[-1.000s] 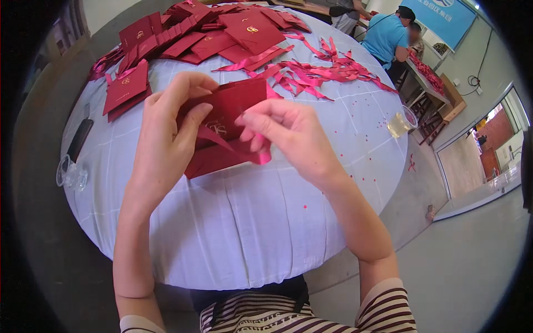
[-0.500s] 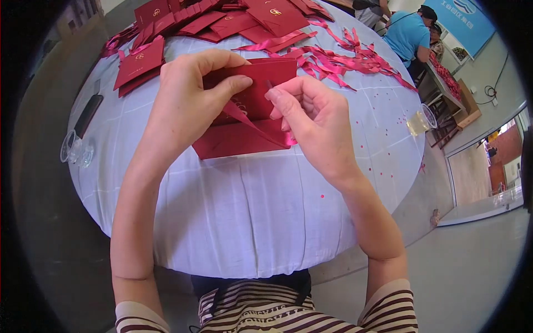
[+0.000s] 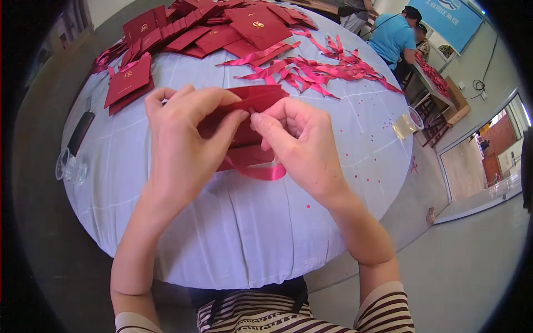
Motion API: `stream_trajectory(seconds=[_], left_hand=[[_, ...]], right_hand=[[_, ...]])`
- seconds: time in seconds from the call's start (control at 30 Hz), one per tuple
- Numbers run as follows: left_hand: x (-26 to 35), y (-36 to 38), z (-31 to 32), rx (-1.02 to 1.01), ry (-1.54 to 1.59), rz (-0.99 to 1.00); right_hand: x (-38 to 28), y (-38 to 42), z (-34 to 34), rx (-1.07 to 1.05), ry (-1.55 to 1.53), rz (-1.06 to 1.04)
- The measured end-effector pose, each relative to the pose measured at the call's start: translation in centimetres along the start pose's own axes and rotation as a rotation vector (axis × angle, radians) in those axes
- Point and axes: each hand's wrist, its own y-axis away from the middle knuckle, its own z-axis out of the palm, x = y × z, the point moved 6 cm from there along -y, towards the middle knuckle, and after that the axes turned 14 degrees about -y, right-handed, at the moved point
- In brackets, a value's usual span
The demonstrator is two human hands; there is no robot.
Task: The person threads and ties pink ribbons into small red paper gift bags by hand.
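Observation:
A dark red paper gift bag (image 3: 261,95) is held up over the near part of the table, partly hidden by my hands. My left hand (image 3: 186,139) is closed on its upper edge, thumb and fingers on either side of the paper. Just right of that thumb, my right hand (image 3: 302,139) pinches at the bag's panel; a pink ribbon (image 3: 265,172) loops down below it. The ribbon end at the fingertips is too small to see clearly.
A white cloth covers the round table (image 3: 261,233). Stacked red bags (image 3: 211,36) and loose pink ribbons (image 3: 316,72) lie at the back. A finished-looking bag (image 3: 129,83), a phone-like dark object (image 3: 81,129), and plastic cups (image 3: 69,166) are left; another cup (image 3: 407,125) stands right.
My right hand has moved left and down, bringing its fingertips close to my left thumb. The bag has tilted, and the ribbon loop now hangs lower. The whole view has shifted slightly.

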Motion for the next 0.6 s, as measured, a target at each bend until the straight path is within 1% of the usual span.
stream_trajectory(seconds=[0.17, 0.23, 0.3, 0.37, 0.4, 0.47, 0.5, 0.57, 0.6], left_hand=[[1.4, 0.4, -0.5, 0.057, -0.050, 0.088], [1.8, 0.5, -0.6, 0.082, -0.054, 0.126], [2.3, 0.6, -0.6, 0.074, -0.102, 0.165], [2.5, 0.7, -0.6, 0.094, -0.117, 0.185], [2.6, 0.8, -0.6, 0.102, -0.125, 0.203], [2.8, 0.9, -0.5, 0.129, -0.136, 0.236], [2.8, 0.9, -0.6, 0.132, -0.135, 0.239], [2.8, 1.0, -0.6, 0.132, -0.128, 0.227], [2.9, 1.0, -0.6, 0.134, -0.126, 0.229]], right_hand=[[-0.5, 0.6, -0.1, 0.001, -0.013, 0.036], [-0.5, 0.8, -0.2, -0.016, -0.034, 0.136], [-0.3, 1.0, -0.1, -0.011, -0.028, 0.138], [-0.4, 1.1, 0.0, 0.017, 0.041, 0.000], [-0.4, 1.3, 0.0, 0.020, 0.045, -0.005], [-1.3, 1.6, 0.2, 0.012, 0.235, -0.150], [-1.4, 1.5, 0.1, 0.015, 0.237, -0.153], [-0.6, 1.2, 0.0, -0.030, 0.091, 0.021], [-0.5, 1.2, 0.0, -0.028, 0.092, 0.020]])
